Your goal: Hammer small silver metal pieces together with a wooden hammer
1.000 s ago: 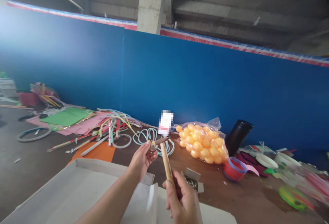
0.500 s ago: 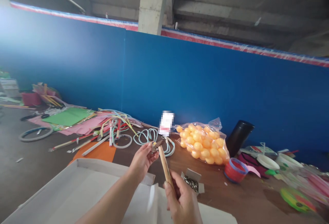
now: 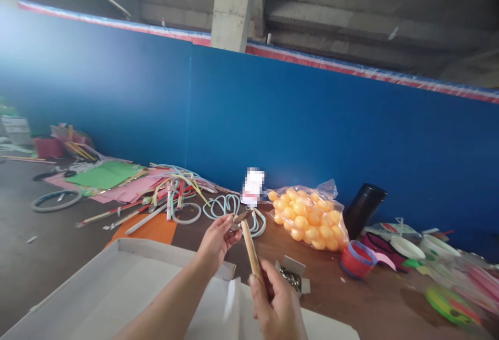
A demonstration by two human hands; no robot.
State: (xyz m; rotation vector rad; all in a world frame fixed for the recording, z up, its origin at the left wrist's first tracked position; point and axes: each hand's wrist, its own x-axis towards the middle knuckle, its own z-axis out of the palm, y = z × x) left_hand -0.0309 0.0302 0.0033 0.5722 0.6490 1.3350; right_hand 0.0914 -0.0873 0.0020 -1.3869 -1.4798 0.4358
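Observation:
Between the fingertips of my left hand is a small shiny metal piece, with a dark pointed part sticking out to the right; its exact kind is too small to make out. My right hand is closed around the lower end of a pale wooden stick. The stick slants up and left, its top end right beside the metal piece; whether they touch I cannot tell. Just beyond my right hand, an opened small carton holds several shiny metal pieces.
A large white box lid lies under my forearms. Behind are coiled pale tubes, a bag of orange balls and a black cylinder. A red tape roll sits right; coloured paper lies left. A blue partition stands behind.
Both hands hold nearly the same pose. The metal piece in my left fingers appears slightly turned; the view has shifted very slightly.

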